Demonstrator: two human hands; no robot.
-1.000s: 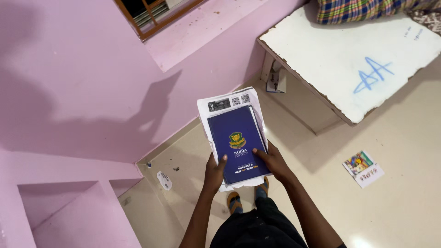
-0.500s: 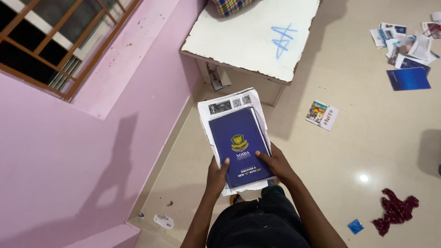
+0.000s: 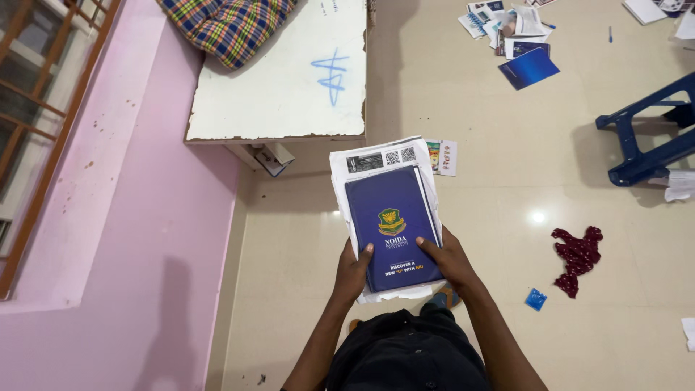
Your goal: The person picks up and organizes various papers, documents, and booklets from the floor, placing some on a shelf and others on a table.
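At centre frame your left hand (image 3: pixel 352 271) and right hand (image 3: pixel 450 259) both clasp a stack of papers (image 3: pixel 381 163) topped by a blue booklet (image 3: pixel 393 226), thumbs pressed on its cover. More papers (image 3: pixel 511 29) lie scattered on the floor (image 3: pixel 507 188) at upper right, not yet gathered.

A dark blue booklet (image 3: pixel 393 226) lies flat atop white printed papers (image 3: pixel 381 156), held face-up.

My left hand (image 3: pixel 352 271) and right hand (image 3: pixel 450 259) gripping a blue booklet (image 3: pixel 393 226), white papers (image 3: pixel 376 157) underneath, perhaps several sheets, floor (image 3: pixel 492 210) below
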